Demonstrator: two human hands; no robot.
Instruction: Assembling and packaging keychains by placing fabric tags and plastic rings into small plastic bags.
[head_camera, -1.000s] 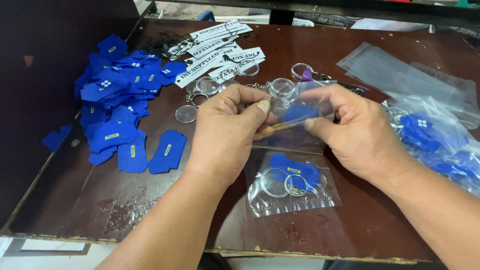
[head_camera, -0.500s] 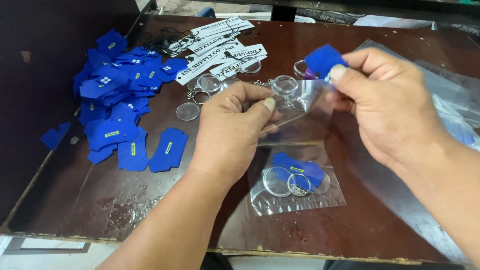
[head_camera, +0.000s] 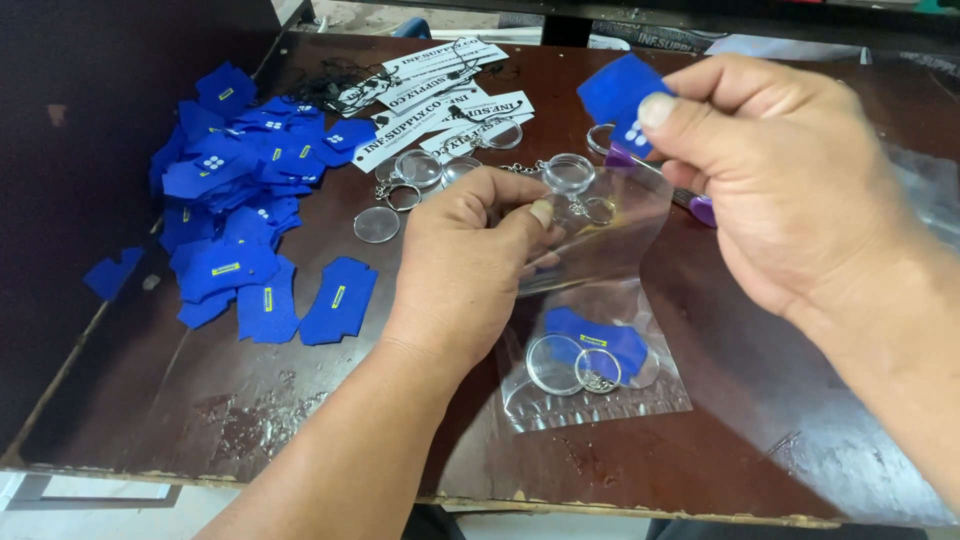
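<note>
My left hand (head_camera: 470, 262) pinches the edge of an empty clear plastic bag (head_camera: 605, 235) and holds it up just above the table. My right hand (head_camera: 775, 170) is raised to the right of it, thumb and fingers shut on a blue fabric patch (head_camera: 618, 92) with small white marks. Under the held bag lies a filled clear bag (head_camera: 590, 365) with a blue patch and round clear keyring discs inside it. Both hands are over the dark brown table (head_camera: 300, 420).
A heap of blue patches (head_camera: 240, 200) covers the table's left part. Loose clear keyring discs (head_camera: 410, 175) and white printed card strips (head_camera: 440, 95) lie at the back centre. More clear bags (head_camera: 925, 185) are at the right. The front edge runs close below.
My right hand has lifted away from the bag with a blue patch in its fingers, going up and right. My left hand has kept hold of the clear bag.
</note>
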